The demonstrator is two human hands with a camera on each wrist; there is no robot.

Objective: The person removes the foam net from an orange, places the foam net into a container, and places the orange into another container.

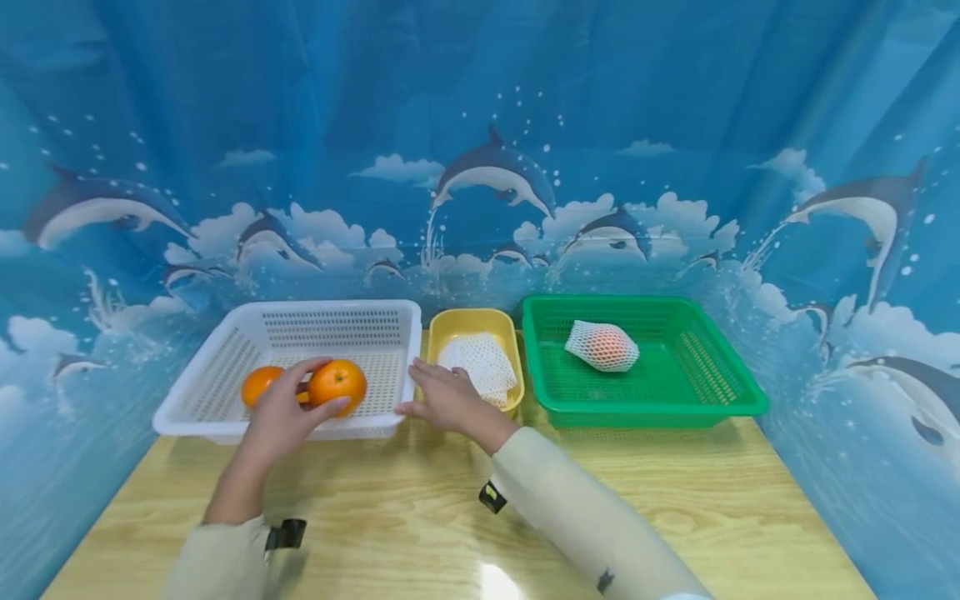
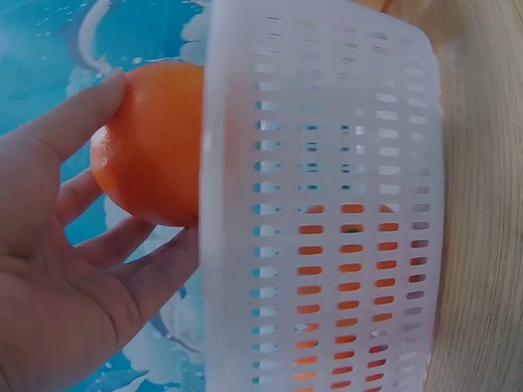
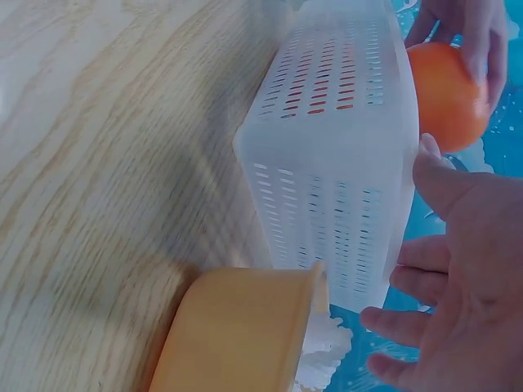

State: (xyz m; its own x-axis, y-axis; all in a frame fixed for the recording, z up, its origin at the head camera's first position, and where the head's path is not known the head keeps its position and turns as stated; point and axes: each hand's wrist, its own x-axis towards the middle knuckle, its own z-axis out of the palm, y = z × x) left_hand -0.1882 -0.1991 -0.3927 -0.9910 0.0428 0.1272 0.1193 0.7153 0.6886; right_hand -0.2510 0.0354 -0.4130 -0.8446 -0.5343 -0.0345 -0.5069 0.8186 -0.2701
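My left hand [image 1: 283, 414] grips a round orange [image 1: 337, 386] at the near right part of the white basket [image 1: 191, 392]. In the left wrist view the thumb lies on one side of this orange, with the fingers around and under it, above the basket rim. Another orange [image 1: 260, 385] lies in the basket just left of that hand, partly covered by it. My right hand [image 1: 450, 398] touches the basket's right rim, fingers spread and nearly straight, and reaches over the yellow tub [image 1: 471, 315]. White foam netting [image 1: 480, 362] fills part of the tub.
To the right stands a green basket [image 1: 690, 379] with one reddish fruit [image 1: 607, 346] in white foam netting inside. All the containers stand on a wooden table [image 1: 420, 517] against a blue dolphin-print curtain [image 1: 360, 100]. The yellow tub sits between the two baskets.
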